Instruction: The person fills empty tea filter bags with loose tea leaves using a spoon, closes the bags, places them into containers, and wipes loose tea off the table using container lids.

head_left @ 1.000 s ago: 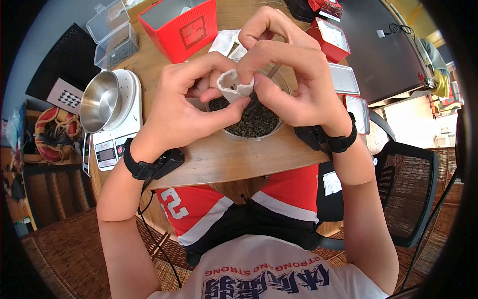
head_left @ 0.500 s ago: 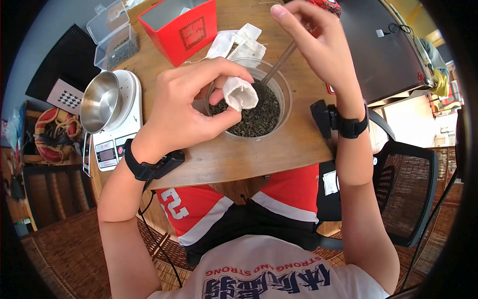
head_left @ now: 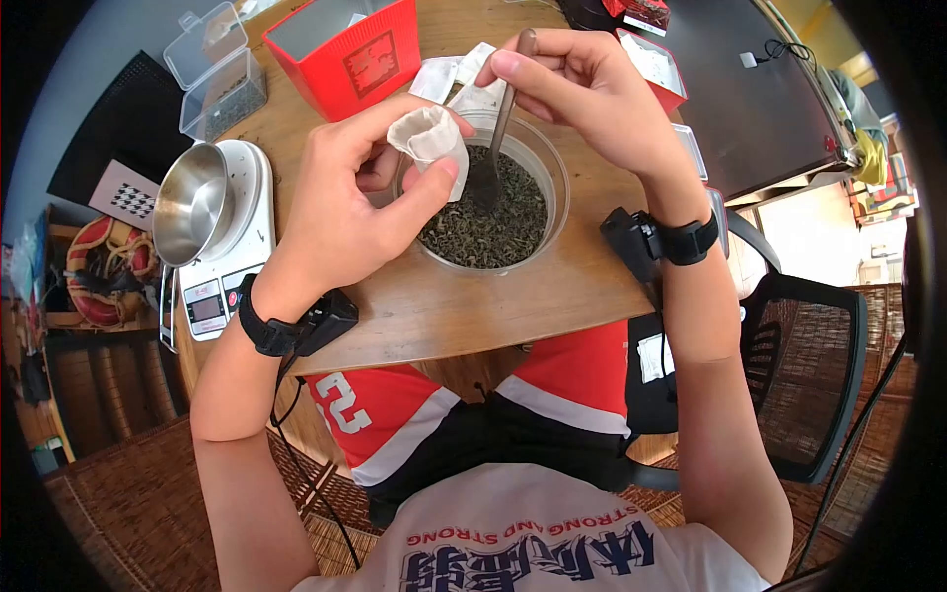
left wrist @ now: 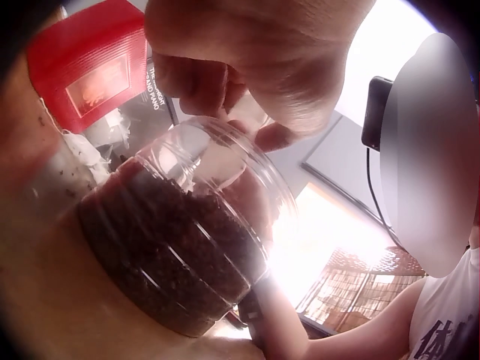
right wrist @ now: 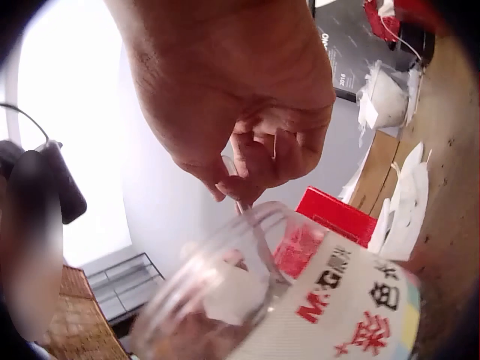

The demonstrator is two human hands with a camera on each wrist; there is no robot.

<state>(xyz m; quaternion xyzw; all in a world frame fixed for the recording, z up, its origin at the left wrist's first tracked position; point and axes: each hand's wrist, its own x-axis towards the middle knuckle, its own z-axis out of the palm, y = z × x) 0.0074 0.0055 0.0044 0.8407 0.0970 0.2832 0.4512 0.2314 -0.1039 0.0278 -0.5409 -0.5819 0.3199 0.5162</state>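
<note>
The right hand (head_left: 597, 104) has moved in from the upper right and pinches the spoon (head_left: 500, 128), now steeper in the tub (head_left: 559, 202) of leaves (head_left: 503, 222) at centre. Just left, the left hand (head_left: 355, 187) pinches the white pouch (head_left: 434, 141).

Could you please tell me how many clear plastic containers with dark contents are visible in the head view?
2: the round tub near the centre, and the open hinged box at the back left. Others might be hidden.
</note>
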